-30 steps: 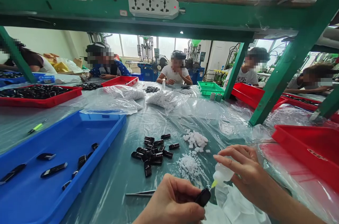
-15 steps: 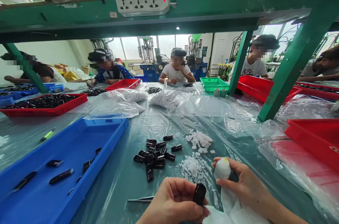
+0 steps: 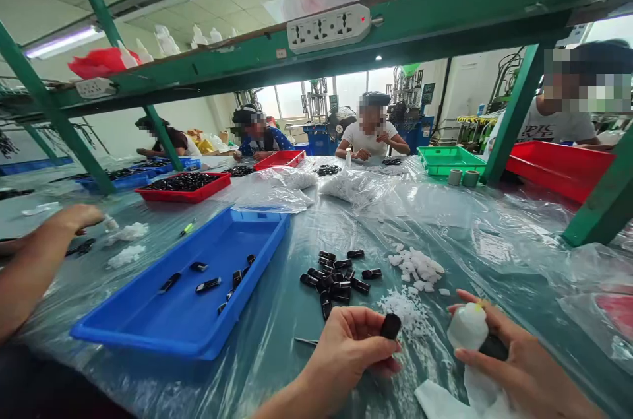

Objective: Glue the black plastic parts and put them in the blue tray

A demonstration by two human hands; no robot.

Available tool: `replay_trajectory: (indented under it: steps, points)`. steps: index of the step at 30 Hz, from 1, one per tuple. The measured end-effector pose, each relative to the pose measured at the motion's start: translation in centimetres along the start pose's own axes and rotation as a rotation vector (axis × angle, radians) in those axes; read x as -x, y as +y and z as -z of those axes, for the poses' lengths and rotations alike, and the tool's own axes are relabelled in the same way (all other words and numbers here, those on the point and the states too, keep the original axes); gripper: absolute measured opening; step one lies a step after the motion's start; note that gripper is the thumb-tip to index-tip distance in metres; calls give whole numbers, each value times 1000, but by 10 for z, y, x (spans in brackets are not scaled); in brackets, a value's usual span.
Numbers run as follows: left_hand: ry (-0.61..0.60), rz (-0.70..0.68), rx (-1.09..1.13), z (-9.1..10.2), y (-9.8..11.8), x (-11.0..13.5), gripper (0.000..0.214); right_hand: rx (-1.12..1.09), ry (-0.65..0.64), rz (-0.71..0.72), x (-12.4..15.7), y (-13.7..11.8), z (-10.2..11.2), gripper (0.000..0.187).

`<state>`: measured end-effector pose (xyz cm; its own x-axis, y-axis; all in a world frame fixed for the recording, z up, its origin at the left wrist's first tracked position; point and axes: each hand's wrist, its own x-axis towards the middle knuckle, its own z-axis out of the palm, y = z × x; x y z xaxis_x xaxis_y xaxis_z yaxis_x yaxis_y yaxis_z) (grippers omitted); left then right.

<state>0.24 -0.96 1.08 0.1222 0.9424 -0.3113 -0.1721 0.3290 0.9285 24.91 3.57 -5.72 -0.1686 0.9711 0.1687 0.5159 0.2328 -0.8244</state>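
My left hand point(image 3: 351, 346) pinches a small black plastic part point(image 3: 390, 326) between thumb and fingers, low in the middle of the view. My right hand point(image 3: 514, 359) is wrapped round a small white squeeze bottle point(image 3: 465, 326) with a yellow tip, held upright just to the right of the black part. A pile of black parts point(image 3: 336, 276) lies on the plastic-covered table beyond my left hand. Two heaps of small white pieces point(image 3: 417, 265) lie beside it. A white cloth point(image 3: 445, 399) lies under my right hand.
A blue tray point(image 3: 148, 333) with several black parts sits to the left. A co-worker's arm point(image 3: 34, 260) reaches in at far left. Red trays point(image 3: 185, 193), a green tray point(image 3: 448, 158) and bags of white pieces stand farther back. Several people sit around the table. Green frame posts point(image 3: 601, 208) rise at right.
The view has swung left, bringing a co-worker's arm into sight. My right hand drew the bottle tip away from the black part and turned the bottle upright.
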Motion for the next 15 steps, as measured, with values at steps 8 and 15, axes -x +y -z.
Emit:
replay_trajectory:
  steps: [8, 15]
  points:
    - [-47, 15, -31, -3, -9, -5, 33, 340, 282, 606, 32, -36, 5, 5]
    - [-132, 137, -40, -8, -21, -8, 35, 577, -113, 457, 30, -24, -29, 26]
